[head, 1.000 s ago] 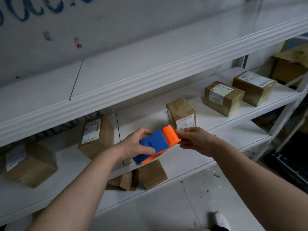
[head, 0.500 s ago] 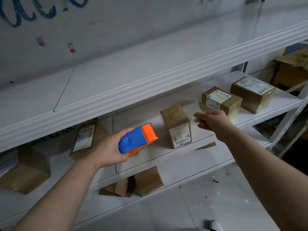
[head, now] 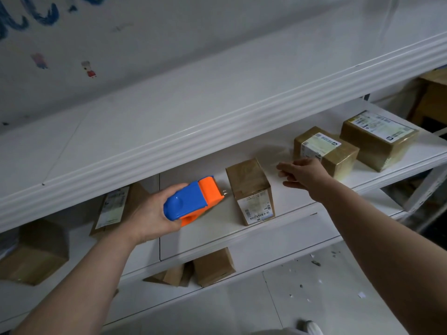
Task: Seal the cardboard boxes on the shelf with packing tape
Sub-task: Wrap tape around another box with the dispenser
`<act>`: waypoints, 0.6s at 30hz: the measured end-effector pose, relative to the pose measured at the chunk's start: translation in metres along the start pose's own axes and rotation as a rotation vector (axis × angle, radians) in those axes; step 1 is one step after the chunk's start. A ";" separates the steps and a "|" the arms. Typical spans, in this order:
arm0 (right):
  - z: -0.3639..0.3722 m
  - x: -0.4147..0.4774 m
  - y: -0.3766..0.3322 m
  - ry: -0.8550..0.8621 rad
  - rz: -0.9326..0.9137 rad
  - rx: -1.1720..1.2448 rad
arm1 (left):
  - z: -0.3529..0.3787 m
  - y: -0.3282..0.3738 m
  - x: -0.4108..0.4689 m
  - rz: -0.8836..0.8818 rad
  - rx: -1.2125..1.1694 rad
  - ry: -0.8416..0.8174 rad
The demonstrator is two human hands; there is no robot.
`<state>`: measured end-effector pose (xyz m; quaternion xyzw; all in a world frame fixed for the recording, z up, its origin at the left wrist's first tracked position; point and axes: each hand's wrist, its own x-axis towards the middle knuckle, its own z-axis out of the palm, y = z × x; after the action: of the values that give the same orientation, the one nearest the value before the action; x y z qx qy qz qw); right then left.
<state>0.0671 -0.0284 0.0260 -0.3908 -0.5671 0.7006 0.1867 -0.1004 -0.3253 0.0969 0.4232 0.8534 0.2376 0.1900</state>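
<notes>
My left grip [head: 150, 213] wraps the blue-and-orange tape dispenser [head: 193, 200], its long axis slanting up-right, orange nose aimed at the small cardboard box [head: 251, 189] just beside it on the middle shelf [head: 217, 229]. My right grip [head: 302, 174] hovers past that box, fingers loose, holding nothing. Blue-scribbled wall [head: 169, 32] above, littered floor [head: 242, 308] below.
</notes>
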 end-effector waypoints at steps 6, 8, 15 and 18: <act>-0.003 0.005 0.004 -0.017 0.016 -0.019 | 0.002 -0.003 0.004 -0.022 0.040 -0.007; -0.003 0.006 0.006 -0.023 0.020 -0.018 | 0.003 -0.003 0.004 -0.028 0.037 -0.003; 0.001 0.011 0.008 -0.032 0.025 -0.013 | 0.006 -0.009 0.008 -0.077 0.010 0.001; 0.002 0.013 0.011 -0.024 0.026 -0.022 | 0.006 -0.010 0.010 -0.072 -0.003 -0.015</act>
<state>0.0597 -0.0233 0.0112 -0.3919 -0.5720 0.7011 0.1664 -0.1096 -0.3207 0.0847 0.3937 0.8662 0.2289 0.2057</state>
